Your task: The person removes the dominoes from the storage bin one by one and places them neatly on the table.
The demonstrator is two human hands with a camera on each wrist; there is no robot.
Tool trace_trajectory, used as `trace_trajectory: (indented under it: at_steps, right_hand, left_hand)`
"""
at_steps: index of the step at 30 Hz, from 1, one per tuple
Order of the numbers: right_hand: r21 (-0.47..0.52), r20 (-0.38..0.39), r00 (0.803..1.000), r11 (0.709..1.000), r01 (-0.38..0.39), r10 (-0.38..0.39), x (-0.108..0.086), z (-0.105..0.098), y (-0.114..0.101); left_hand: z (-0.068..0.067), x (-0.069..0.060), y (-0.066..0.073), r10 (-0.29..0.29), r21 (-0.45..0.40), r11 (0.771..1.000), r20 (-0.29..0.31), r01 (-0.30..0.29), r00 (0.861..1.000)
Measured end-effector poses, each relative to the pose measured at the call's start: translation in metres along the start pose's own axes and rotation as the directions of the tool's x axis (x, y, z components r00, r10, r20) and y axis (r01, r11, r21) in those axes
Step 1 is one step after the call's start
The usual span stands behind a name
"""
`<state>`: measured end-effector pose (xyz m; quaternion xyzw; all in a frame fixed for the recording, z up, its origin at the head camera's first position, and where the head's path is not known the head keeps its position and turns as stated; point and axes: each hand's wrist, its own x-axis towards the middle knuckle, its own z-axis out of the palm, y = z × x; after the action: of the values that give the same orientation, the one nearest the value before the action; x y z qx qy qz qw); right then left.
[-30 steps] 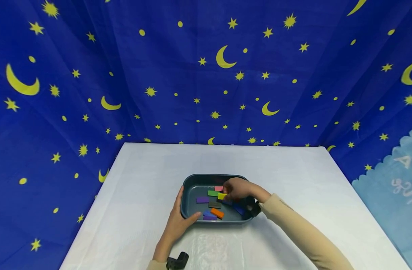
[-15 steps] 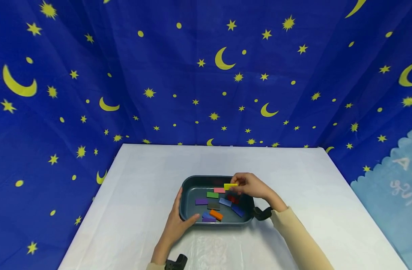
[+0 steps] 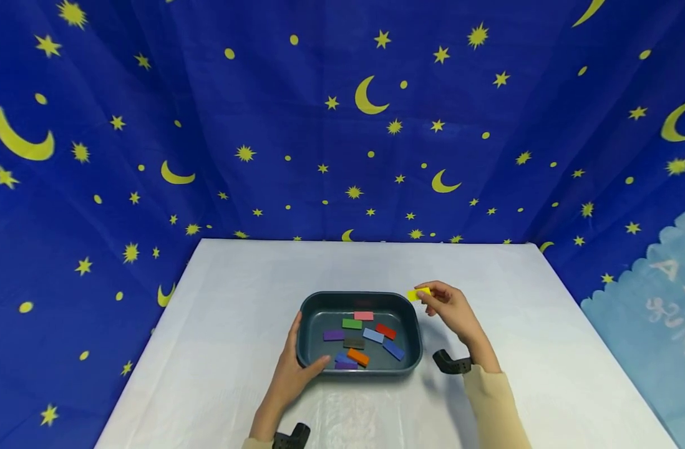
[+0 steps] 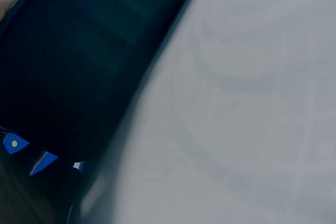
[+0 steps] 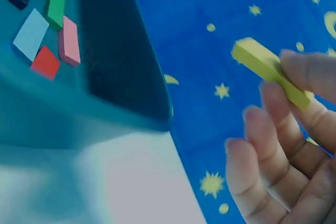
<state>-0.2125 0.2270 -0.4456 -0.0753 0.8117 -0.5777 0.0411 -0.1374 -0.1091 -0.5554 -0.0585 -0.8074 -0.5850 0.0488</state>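
The right wrist view gives the yellow block [image 5: 265,65] its full depth: a thick bar with square ends, pinched between the thumb and fingers [image 5: 242,167] of the right hand [image 3: 453,315], with a gap between it and the tray [image 3: 359,302]. From the head view it is a small yellow patch at the tray's two o'clock corner, partly covered by the thumb. That view alone gives the left hand's [image 3: 291,372] hold: it grips the tray at eight o'clock, thumb over the rim, the other fingers along the outer wall. The left wrist view is mostly the tray's dark side and pale bench [image 3: 252,293], and is too dim to add to that grip.

Inside the tray, a pink block [image 3: 363,315] lies toward twelve o'clock, a purple block [image 3: 334,335] at nine, a red block [image 3: 385,331] at three and a dark blue block [image 3: 393,349] at four. Near six, an orange block [image 3: 358,357] partly covers a blue block [image 3: 342,358].

The tray is smooth, dark blue-grey, a rectangle with rounded corners. The bench wears a white cover, crinkled and shiny at six o'clock from the tray. Blue cloth [image 3: 297,93] with yellow moons and stars hangs beyond, toward twelve.
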Motion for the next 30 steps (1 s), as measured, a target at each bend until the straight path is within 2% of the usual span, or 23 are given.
trace_trajectory:
  at_steps: [4,8,15,19,30]
  right_hand:
    - [0.037,-0.12,0.992,0.999,-0.036,0.04,-0.001,-0.004,0.021]
    - [0.063,-0.179,0.98,0.995,-0.08,0.09,-0.003,-0.005,0.034]
    - [0.079,-0.209,0.964,0.986,-0.149,0.163,-0.008,-0.005,0.053]
    - [0.089,-0.193,0.964,0.982,-0.168,0.183,-0.01,-0.006,0.066]
    - [-0.003,-0.159,0.959,0.971,-0.239,0.236,-0.015,-0.002,0.088]
  left_hand:
    - [0.0,0.0,-0.001,0.0,0.006,1.0,0.0,0.0,1.0]
    - [0.0,0.0,-0.001,-0.001,0.008,1.0,-0.002,0.001,1.0]
    - [0.0,0.001,-0.001,-0.003,0.004,1.0,-0.003,0.003,1.0]
    - [0.0,0.0,-0.001,-0.002,-0.001,1.0,-0.01,0.002,1.0]
    - [0.0,0.0,0.0,0.004,-0.012,1.0,0.002,-0.004,1.0]
